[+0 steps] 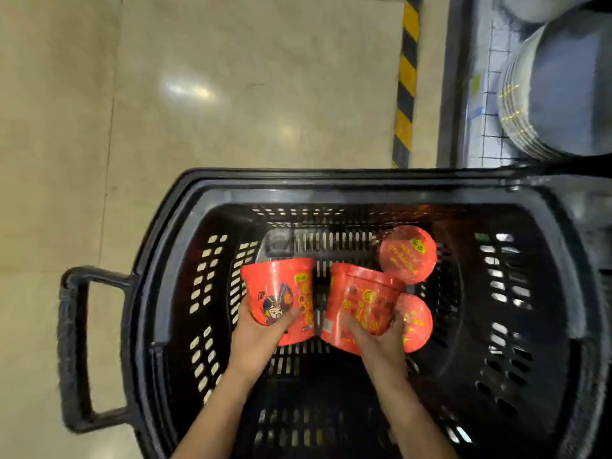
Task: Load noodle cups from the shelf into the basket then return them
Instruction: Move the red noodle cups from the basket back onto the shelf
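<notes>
Noodle cups are being held inside the basket [172, 226]: left cup [281, 299] by the left hand [261, 332], right cup [361, 306] by the right hand [381, 336], each wrapped around the sidewall for secure one-handed handling.

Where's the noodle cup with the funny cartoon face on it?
In the head view the cartoon-face cup is inside the black basket, toward its left, held by the left hand, beside the cup in the right hand.

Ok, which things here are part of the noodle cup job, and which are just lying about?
Job:
- cup in left hand
- cup in right hand
- two red cups lying in the basket
- black basket

Lying about:
- stacked grey bowls
- striped floor tape
</notes>
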Action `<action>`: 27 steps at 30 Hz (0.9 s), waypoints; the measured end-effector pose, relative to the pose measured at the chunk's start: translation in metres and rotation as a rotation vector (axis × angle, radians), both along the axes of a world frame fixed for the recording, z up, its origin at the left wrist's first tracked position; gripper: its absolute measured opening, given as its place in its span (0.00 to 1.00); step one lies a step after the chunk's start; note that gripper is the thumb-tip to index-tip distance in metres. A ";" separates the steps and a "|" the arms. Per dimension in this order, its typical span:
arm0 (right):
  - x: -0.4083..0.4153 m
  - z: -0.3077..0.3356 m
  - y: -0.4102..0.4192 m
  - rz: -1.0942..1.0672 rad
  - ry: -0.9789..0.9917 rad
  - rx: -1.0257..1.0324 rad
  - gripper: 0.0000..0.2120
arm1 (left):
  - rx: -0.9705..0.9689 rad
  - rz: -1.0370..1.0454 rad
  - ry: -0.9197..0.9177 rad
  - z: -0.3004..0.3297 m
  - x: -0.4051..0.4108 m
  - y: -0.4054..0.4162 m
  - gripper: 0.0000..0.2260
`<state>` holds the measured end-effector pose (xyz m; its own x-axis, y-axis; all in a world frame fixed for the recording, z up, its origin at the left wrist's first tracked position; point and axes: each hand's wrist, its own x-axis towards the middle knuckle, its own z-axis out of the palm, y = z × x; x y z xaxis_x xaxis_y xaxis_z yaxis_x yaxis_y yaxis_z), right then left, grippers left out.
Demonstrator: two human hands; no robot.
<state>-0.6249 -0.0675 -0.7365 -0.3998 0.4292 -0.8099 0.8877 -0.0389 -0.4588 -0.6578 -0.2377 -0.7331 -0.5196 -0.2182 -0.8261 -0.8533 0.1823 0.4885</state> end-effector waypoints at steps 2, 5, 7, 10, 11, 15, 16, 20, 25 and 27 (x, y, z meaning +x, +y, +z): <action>-0.003 0.049 0.007 -0.058 0.037 -0.043 0.40 | 0.054 0.015 0.020 0.048 -0.002 0.002 0.28; -0.006 0.128 0.016 -0.142 0.081 -0.100 0.37 | 0.114 0.047 0.062 0.129 -0.005 0.005 0.26; -0.007 0.182 0.022 -0.180 0.131 -0.101 0.36 | 0.146 0.069 0.103 0.184 -0.006 0.008 0.24; -0.009 0.263 0.026 -0.218 0.206 -0.134 0.38 | 0.178 0.093 0.163 0.262 -0.004 0.012 0.25; -0.012 0.290 0.026 -0.224 0.228 -0.123 0.41 | 0.193 0.097 0.199 0.287 -0.005 0.013 0.24; -0.009 0.386 0.030 -0.277 0.395 -0.137 0.42 | 0.331 0.082 0.372 0.385 -0.004 0.020 0.18; -0.006 0.408 0.031 -0.286 0.442 -0.167 0.40 | 0.366 0.075 0.398 0.409 -0.002 0.020 0.19; 0.010 0.475 0.035 -0.330 0.593 -0.207 0.47 | 0.479 0.057 0.479 0.487 0.002 0.016 0.22; 0.038 0.539 0.024 -0.497 0.795 -0.191 0.52 | 0.576 -0.068 0.570 0.537 0.001 0.007 0.47; 0.052 0.563 0.016 -0.574 0.885 -0.135 0.49 | 0.606 -0.132 0.565 0.551 0.000 0.006 0.46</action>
